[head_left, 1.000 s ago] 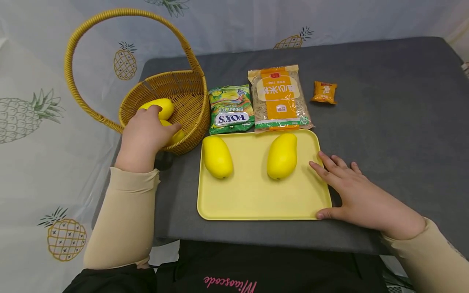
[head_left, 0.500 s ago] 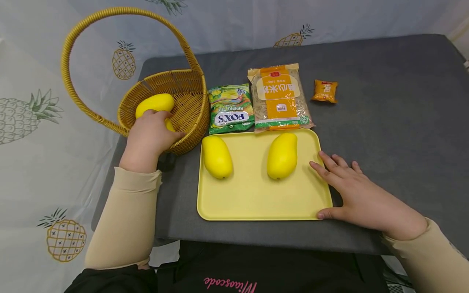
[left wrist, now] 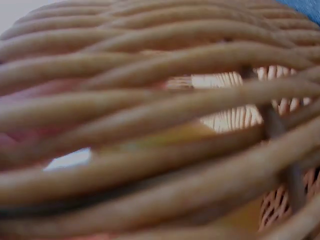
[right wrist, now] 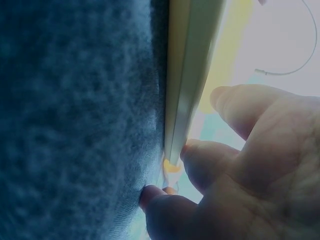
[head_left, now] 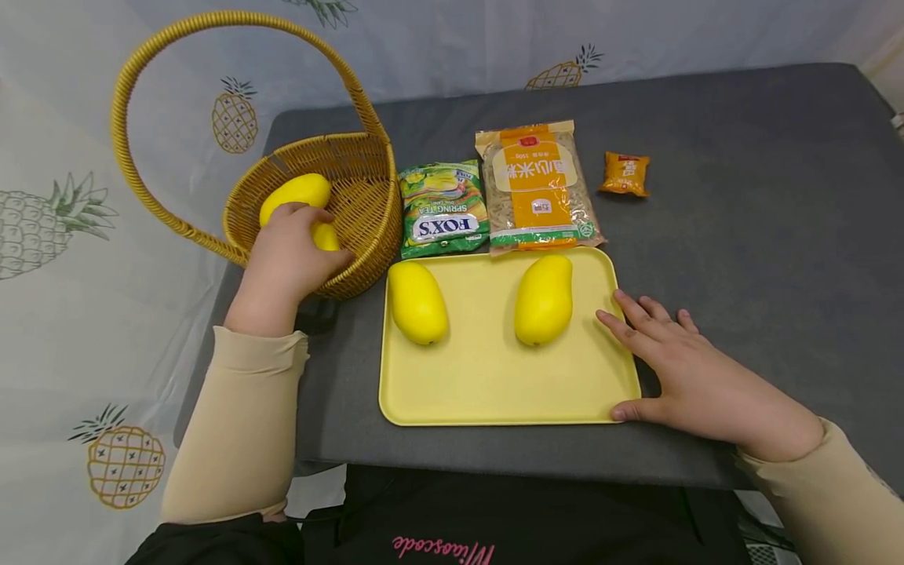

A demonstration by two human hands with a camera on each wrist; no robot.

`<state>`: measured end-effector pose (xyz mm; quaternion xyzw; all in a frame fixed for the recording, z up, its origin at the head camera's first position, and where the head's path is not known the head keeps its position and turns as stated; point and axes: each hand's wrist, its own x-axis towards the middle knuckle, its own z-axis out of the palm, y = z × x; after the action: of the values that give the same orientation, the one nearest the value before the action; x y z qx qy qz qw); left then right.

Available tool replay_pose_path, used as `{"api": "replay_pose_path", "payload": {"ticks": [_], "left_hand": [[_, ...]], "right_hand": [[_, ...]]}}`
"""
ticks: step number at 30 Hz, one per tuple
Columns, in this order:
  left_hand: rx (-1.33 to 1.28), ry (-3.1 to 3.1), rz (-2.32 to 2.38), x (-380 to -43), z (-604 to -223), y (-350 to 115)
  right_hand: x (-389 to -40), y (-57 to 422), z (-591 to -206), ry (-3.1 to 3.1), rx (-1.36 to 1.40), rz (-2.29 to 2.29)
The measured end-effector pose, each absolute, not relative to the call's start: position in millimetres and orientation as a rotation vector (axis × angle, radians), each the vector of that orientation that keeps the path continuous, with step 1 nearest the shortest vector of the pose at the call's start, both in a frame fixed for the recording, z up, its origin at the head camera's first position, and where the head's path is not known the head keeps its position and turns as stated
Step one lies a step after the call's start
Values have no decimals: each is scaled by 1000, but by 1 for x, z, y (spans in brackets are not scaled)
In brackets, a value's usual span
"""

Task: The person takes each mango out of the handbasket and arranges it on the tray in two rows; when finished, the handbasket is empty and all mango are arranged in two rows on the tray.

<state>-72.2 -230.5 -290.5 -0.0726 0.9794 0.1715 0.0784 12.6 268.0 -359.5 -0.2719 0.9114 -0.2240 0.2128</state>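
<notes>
In the head view my left hand [head_left: 286,255] reaches over the near rim of the wicker basket [head_left: 384,224]. Its fingers and thumb curl round a yellow mango [head_left: 325,236], mostly hidden under the hand. Another mango [head_left: 297,195] lies just beyond it in the basket. Basket weave [left wrist: 165,115] fills the left wrist view, so those fingers are masked there. My right hand [head_left: 678,365] is spread at the right edge of a pale yellow tray [head_left: 487,384], fingertips at its rim. Two mangoes lie on the tray, one at left [head_left: 418,303], one right of centre [head_left: 544,300].
Behind the tray lie a green candy bag [head_left: 444,209] and a clear and orange food bag [head_left: 539,187]. A small orange packet [head_left: 625,174] lies farther right on the grey tablecloth [head_left: 763,235]. The basket's tall handle [head_left: 233,19] arches up at the left.
My left hand has shifted slightly within the basket, and more of the mango beyond it shows. The right hand and the tray have stayed in place.
</notes>
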Motion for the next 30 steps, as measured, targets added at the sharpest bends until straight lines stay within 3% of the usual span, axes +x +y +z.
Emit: {"api": "replay_pose_path", "payload": {"ticks": [16,24,30], "left_hand": [[-159,3112,970,-34,-255,-201],[166,3002,1370,-5,-254,-178],[409,2954,1376,11,-271,-162]], "right_hand": [[12,267,-360,2539,-758,-617],[12,267,-359,2537,-754,-621],[12,267,-359,2537,-750,-626]]}}
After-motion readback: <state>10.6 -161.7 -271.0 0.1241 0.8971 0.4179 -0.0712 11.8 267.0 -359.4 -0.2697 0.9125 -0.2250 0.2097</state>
